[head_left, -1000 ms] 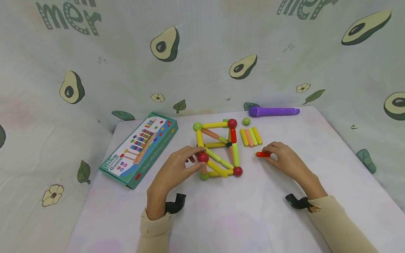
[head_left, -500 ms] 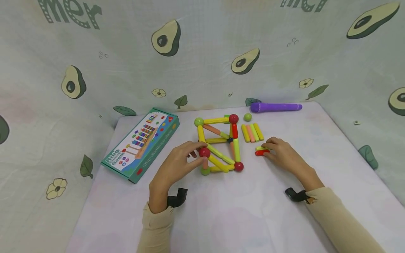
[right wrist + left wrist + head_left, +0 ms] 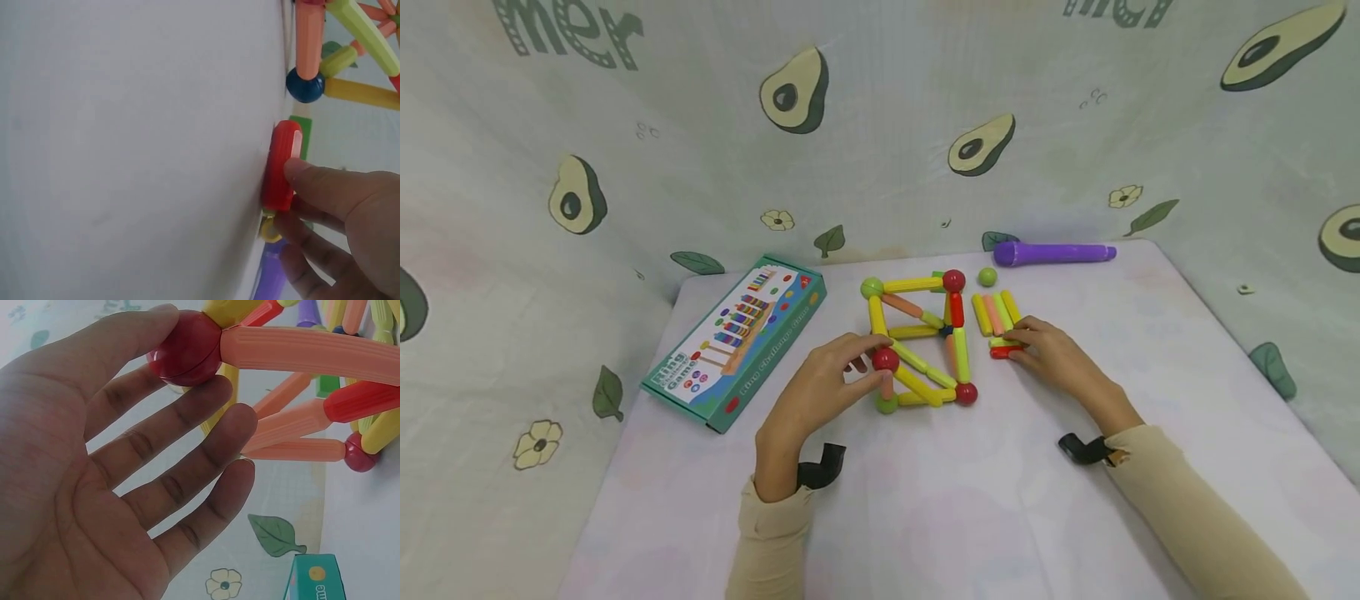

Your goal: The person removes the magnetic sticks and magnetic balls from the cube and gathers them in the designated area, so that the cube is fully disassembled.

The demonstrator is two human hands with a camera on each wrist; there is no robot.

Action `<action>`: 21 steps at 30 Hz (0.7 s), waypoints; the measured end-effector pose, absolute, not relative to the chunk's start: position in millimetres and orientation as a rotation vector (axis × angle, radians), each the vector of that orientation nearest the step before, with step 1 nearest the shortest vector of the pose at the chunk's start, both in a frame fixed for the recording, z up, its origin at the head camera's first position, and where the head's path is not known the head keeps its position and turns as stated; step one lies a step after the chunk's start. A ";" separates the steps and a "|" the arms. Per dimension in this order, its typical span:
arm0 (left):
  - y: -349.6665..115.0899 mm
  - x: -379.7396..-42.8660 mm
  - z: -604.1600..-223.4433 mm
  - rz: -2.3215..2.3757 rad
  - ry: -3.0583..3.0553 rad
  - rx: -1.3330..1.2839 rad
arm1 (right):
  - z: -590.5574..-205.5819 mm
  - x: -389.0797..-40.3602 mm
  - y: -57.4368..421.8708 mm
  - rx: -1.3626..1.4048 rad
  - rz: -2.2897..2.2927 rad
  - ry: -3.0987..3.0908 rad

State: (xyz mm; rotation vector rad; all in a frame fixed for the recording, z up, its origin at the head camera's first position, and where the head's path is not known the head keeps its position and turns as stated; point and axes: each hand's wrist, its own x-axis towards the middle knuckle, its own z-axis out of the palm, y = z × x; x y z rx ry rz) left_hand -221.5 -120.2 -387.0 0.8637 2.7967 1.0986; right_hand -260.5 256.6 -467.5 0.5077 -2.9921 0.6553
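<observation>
My left hand (image 3: 820, 383) pinches a red ball (image 3: 886, 359) at the near left corner of a frame built from balls and plastic sticks. In the left wrist view thumb and index finger hold this ball, and an orange stick (image 3: 300, 350) runs off it; the other fingers spread loosely. To the right of the frame, my right hand (image 3: 1056, 352) grips a red stick (image 3: 281, 169) and a light green stick (image 3: 998, 342) lying side by side. They lie just below a row of loose yellow, orange and green sticks (image 3: 990, 315). My right fingertips partly cover the pair.
Behind the row lies a loose green ball (image 3: 987, 277). A purple toy microphone (image 3: 1056, 255) rests at the table's back edge. On the left is a green game box (image 3: 741, 342). A patterned cloth (image 3: 880, 167) hangs behind the table.
My right hand has moved left with the red and light green sticks, up to the row of loose sticks. The left hand keeps its hold on the red ball.
</observation>
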 end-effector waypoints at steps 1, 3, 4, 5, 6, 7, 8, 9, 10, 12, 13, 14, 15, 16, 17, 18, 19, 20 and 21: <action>-120.7 -221.3 -387.4 1.096 2.798 0.862 | -467.0 -260.9 255.5 0.504 0.651 -2.998; -121.1 -221.2 -388.1 1.102 2.801 0.867 | -465.4 -260.5 253.3 0.479 0.646 -3.000; -120.9 -221.4 -388.5 1.103 2.801 0.868 | -463.8 -258.2 251.7 0.466 0.651 -2.990; -120.8 -221.5 -388.8 1.105 2.801 0.874 | -461.4 -254.5 249.3 0.460 0.675 -2.970; -120.5 -221.6 -388.8 1.104 2.802 0.878 | -459.0 -249.9 246.0 0.467 0.709 -2.936; -120.4 -221.6 -388.7 1.104 2.802 0.882 | -456.4 -244.7 241.3 0.485 0.753 -2.893; -120.2 -221.8 -388.8 1.108 2.801 0.889 | -453.8 -239.0 235.8 0.519 0.803 -2.839; -120.0 -221.9 -388.9 1.113 2.799 0.892 | -450.7 -232.4 229.2 0.571 0.853 -2.780; -119.9 -222.0 -389.2 1.121 2.799 0.897 | -448.1 -226.0 221.9 0.632 0.907 -2.722; -119.5 -222.1 -389.9 1.133 2.803 0.902 | -443.5 -216.0 205.9 0.754 0.986 -2.625; -119.3 -222.3 -390.8 1.147 2.799 0.908 | -441.6 -212.2 197.8 0.798 1.021 -2.595; -119.2 -222.2 -391.9 1.157 2.796 0.911 | -440.3 -209.2 189.8 0.834 1.052 -2.576; -119.2 -221.8 -393.1 1.165 2.792 0.912 | -439.4 -206.7 181.8 0.862 1.079 -2.566; -118.9 -222.4 -393.5 1.173 2.786 0.916 | -438.1 -205.6 174.8 0.883 1.098 -2.560; -118.7 -222.9 -393.8 1.173 2.785 0.919 | -437.0 -205.4 168.3 0.897 1.109 -2.561; -118.7 -223.2 -394.1 1.176 2.781 0.922 | -435.8 -205.7 162.2 0.910 1.123 -2.566; -118.9 -223.3 -394.0 1.182 2.779 0.923 | -434.7 -206.5 156.7 0.924 1.137 -2.573; -119.4 -223.1 -393.6 1.180 2.782 0.924 | -433.7 -207.6 151.9 0.939 1.143 -2.578; -120.0 -223.1 -392.8 1.184 2.783 0.927 | -432.6 -209.0 147.7 0.952 1.146 -2.582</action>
